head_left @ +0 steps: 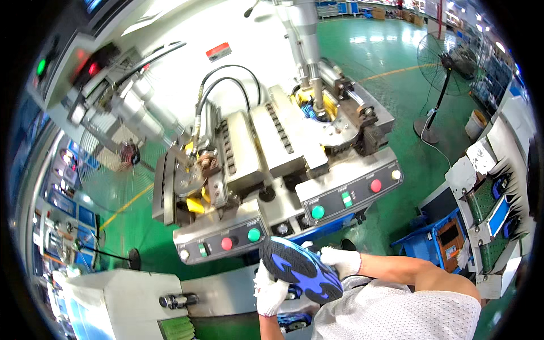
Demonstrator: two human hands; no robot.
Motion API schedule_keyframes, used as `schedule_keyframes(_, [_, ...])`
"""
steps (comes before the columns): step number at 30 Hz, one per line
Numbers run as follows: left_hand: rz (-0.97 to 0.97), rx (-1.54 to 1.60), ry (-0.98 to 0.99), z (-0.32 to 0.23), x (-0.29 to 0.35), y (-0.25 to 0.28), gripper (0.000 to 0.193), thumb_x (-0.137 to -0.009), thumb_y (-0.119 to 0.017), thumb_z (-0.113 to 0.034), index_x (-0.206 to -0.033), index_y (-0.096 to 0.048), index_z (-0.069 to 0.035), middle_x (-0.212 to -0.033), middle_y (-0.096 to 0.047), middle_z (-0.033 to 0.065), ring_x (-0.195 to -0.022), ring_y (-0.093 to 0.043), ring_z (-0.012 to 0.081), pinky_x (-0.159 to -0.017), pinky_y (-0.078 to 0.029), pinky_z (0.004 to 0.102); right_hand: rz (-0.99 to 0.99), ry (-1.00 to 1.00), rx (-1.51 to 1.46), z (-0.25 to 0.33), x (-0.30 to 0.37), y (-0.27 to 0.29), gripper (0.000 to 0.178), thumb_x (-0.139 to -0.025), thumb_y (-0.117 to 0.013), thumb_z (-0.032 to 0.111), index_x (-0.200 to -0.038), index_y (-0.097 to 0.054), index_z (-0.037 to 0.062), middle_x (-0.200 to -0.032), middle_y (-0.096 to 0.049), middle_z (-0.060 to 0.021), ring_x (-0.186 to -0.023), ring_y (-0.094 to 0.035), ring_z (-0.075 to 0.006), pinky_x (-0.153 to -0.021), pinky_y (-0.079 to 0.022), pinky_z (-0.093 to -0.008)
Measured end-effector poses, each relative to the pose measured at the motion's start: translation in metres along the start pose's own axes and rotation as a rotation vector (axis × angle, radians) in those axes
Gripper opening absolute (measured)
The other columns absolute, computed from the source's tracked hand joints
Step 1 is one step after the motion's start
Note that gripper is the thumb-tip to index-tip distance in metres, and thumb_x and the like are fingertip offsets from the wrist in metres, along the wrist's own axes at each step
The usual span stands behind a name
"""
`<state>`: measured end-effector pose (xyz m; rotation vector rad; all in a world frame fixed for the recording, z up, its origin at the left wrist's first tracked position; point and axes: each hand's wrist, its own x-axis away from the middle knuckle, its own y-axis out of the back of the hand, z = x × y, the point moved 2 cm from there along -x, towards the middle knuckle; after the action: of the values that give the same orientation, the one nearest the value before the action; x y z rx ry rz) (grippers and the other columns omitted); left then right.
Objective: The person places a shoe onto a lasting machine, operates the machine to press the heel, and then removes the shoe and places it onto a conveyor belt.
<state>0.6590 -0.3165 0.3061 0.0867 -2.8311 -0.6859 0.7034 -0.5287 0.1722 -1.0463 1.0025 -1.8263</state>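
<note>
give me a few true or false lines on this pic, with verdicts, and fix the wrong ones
1. The left hand and right hand both hold one shoe. True.
2. Both hands are bare. False: white gloves cover them.
3. On the left panel, the red button is left of the green button. True.
4. The shoe's sole is hidden. False: the sole is turned into view.
5. Only one fan is in view. False: there is a left fan and a right fan.
</note>
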Motion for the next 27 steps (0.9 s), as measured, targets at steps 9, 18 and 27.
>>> schedule_keyframes(9, [-0.044,0.140,-0.362,-0.114,-0.177,-0.119,0.055,-0.096,-0.065,-0.003,-0.147,-0.046,0.001,-0.144,-0.055,0.0174,-0.132,-0.056,0.0259,-0.110,-0.047,0.0386,0.120,0.747,0.109,0.165,0.158,-0.026,0.078,-0.083,-0.070,0.013,-0.153,-0.038,-0.0004,-0.140,-0.062,-0.0164,-0.123,-0.064,-0.0275,-0.108,-0.050,-0.0421])
schedule_keyframes(18, [-0.161,-0.229,-0.349,-0.145,-0.415,-0.244,0.061,-0.095,-0.065,-0.028,-0.145,-0.046,0.002,-0.135,-0.060,0.0253,-0.124,-0.061,0.0373,-0.106,-0.046,0.0428,-0.500,1.036,-0.021,0.192,0.224,0.022,0.069,-0.084,-0.071,0.023,-0.140,-0.048,-0.0109,-0.123,-0.068,-0.0256,-0.107,-0.071,-0.0362,-0.095,-0.059,-0.0466])
schedule_keyframes(27, [-0.293,-0.616,-0.164,-0.115,-0.537,-0.291,0.072,-0.084,-0.066,-0.035,-0.138,-0.046,0.008,-0.117,-0.066,0.0322,-0.109,-0.064,0.0464,-0.099,-0.049,0.0498,-0.835,0.961,-0.033,0.175,0.259,0.024,0.063,-0.087,-0.070,0.020,-0.139,-0.052,-0.0093,-0.127,-0.067,-0.0171,-0.110,-0.069,-0.0247,-0.098,-0.056,-0.0392])
